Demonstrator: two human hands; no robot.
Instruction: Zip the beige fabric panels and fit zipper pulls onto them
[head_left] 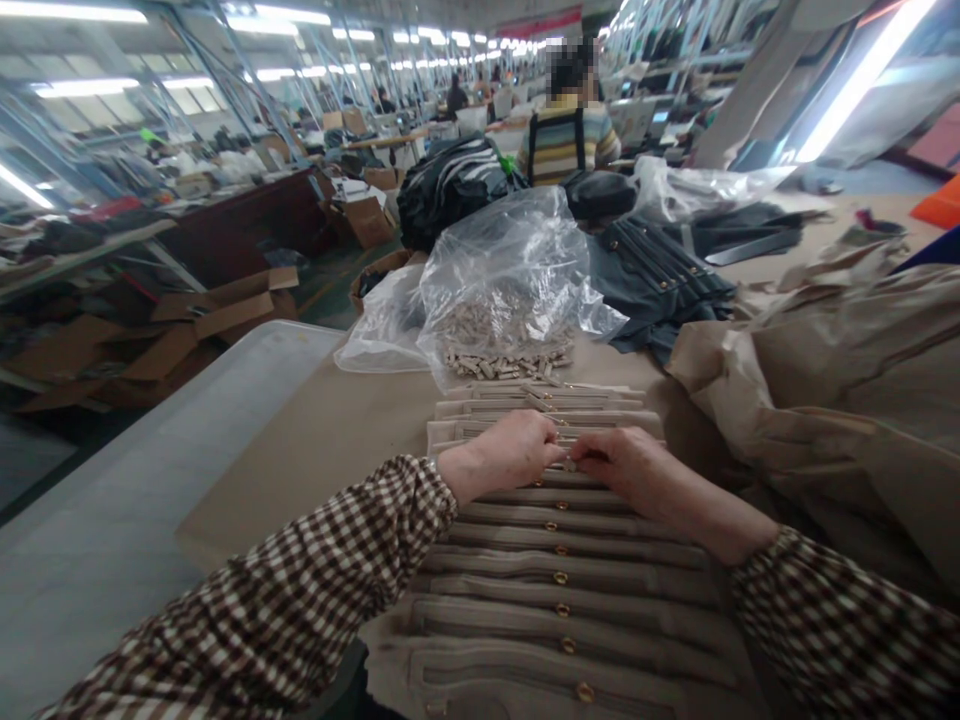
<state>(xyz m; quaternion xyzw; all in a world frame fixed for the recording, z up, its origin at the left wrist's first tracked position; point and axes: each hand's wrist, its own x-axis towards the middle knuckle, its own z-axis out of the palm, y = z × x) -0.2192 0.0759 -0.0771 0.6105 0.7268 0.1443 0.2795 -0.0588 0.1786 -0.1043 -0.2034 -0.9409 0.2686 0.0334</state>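
Note:
Overlapping beige fabric panels [540, 590] run down the table in a row, each with a zipper and a gold-coloured ring pull [562, 578] near its middle. My left hand [521, 448] pinches at a panel toward the far end; what its fingertips hold is too small to make out. Close beside it, my right hand [626, 462] is closed in a pinch on a small beige tab [571, 465], near the same zipper. Beyond both hands, a clear plastic bag [510, 260] lies open with a heap of small beige tabs [510, 355] in it.
Dark zippered fabric pieces [652, 280] lie behind the bag at right. Crumpled brown paper [847, 370] covers the right side. A translucent plastic sheet [150, 560] is at left, with cardboard boxes [232, 310] on the floor beyond. A person in a striped top [596, 135] sits ahead.

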